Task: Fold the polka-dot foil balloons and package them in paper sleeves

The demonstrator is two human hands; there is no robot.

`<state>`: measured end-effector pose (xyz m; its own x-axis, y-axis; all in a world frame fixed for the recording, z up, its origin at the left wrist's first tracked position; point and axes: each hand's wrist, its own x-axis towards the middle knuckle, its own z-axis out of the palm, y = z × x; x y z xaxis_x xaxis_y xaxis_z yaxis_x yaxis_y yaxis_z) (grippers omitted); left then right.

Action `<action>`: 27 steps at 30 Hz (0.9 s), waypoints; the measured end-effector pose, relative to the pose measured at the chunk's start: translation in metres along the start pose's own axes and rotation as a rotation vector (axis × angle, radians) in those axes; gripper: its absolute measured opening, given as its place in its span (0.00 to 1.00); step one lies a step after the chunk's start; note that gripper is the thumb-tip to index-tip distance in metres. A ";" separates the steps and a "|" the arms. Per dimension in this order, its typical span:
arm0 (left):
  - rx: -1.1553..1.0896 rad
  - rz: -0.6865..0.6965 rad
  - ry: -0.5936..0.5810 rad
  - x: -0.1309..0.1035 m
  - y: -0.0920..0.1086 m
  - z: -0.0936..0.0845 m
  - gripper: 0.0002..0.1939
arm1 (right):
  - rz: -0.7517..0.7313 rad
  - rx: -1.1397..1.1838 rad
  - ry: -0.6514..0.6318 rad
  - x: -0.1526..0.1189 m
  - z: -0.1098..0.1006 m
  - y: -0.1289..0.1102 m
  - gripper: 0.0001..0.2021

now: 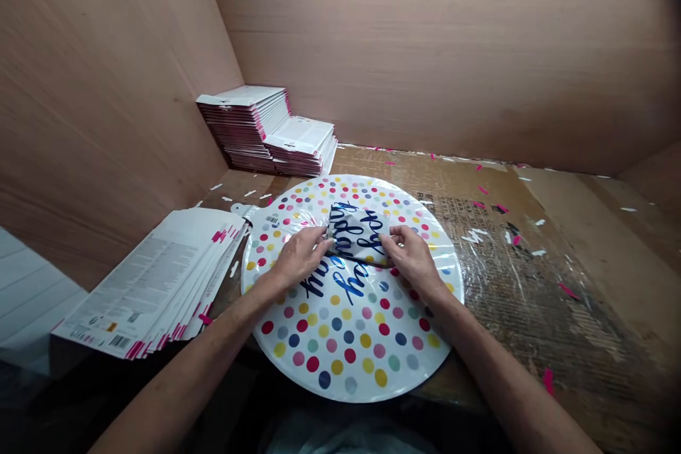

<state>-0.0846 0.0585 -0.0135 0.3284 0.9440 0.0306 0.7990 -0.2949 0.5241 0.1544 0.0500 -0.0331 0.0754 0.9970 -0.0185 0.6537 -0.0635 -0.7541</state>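
A flat round foil balloon point(351, 347), white with coloured dots and dark blue lettering, lies in front of me. Over its middle is a small folded foil balloon point(357, 233) with similar dark lettering. My left hand point(304, 252) pinches the left edge of the folded one between thumb and fingers. At the opposite edge, my right hand point(412, 255) grips it the same way. The flat balloon's tail points to the left, near a fanned pile of printed card sleeves point(154, 277).
More card sleeves stand in two stacks point(255, 128) at the back left corner. Wooden panels point(425, 42) rise behind and on the left. Pink and white paper scraps point(476, 234) are scattered over the taped cardboard surface point(532, 312) to the right.
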 end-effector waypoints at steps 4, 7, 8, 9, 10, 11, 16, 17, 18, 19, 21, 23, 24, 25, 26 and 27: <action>0.218 -0.322 0.071 0.008 0.027 0.018 0.16 | 0.047 -0.456 -0.013 0.010 0.003 -0.020 0.17; 0.361 -0.365 0.093 0.007 0.038 0.031 0.15 | 0.045 -0.744 -0.076 0.015 0.001 -0.034 0.16; 0.394 -0.345 0.111 0.006 0.038 0.036 0.14 | 0.012 -0.799 -0.067 0.020 0.001 -0.040 0.15; 0.421 -0.317 0.129 0.004 0.038 0.040 0.13 | -0.043 -0.831 -0.055 0.026 0.002 -0.045 0.14; 0.444 -0.294 0.144 0.003 0.037 0.043 0.13 | -0.112 -0.840 -0.063 0.034 0.003 -0.051 0.15; 0.461 -0.279 0.152 0.002 0.036 0.045 0.13 | -0.184 -0.830 -0.099 0.043 0.004 -0.056 0.16; 0.365 -0.224 0.227 -0.004 0.024 0.040 0.13 | -0.347 -0.712 -0.355 0.069 0.007 -0.066 0.14; 0.307 -0.208 0.275 -0.006 0.022 0.037 0.16 | -0.363 -0.693 -0.354 0.065 0.005 -0.064 0.12; 0.229 -0.199 0.321 -0.007 0.021 0.033 0.20 | -0.380 -0.664 -0.351 0.058 0.003 -0.061 0.11; 0.124 -0.196 0.348 -0.008 0.020 0.030 0.24 | -0.395 -0.630 -0.346 0.048 0.001 -0.058 0.10; -0.157 -0.198 0.337 -0.009 0.022 0.026 0.25 | -0.419 -0.536 -0.323 0.026 -0.001 -0.050 0.09; -0.437 -0.190 0.311 -0.010 0.028 0.026 0.19 | -0.449 -0.388 -0.294 0.006 0.002 -0.045 0.12; -0.537 -0.179 0.323 -0.012 0.031 0.027 0.17 | -0.457 -0.304 -0.293 -0.002 0.004 -0.044 0.14; -0.595 -0.169 0.351 -0.016 0.033 0.027 0.16 | -0.456 -0.222 -0.312 -0.008 0.008 -0.043 0.15; -0.618 -0.160 0.383 -0.020 0.034 0.027 0.15 | -0.446 -0.151 -0.355 -0.013 0.011 -0.043 0.15; -0.616 -0.153 0.404 -0.026 0.033 0.025 0.16 | -0.432 -0.102 -0.411 -0.016 0.014 -0.043 0.16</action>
<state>-0.0545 0.0203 -0.0188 -0.0688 0.9836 0.1667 0.3554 -0.1320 0.9253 0.1147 0.0371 -0.0091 -0.4967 0.8679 0.0081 0.6308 0.3674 -0.6834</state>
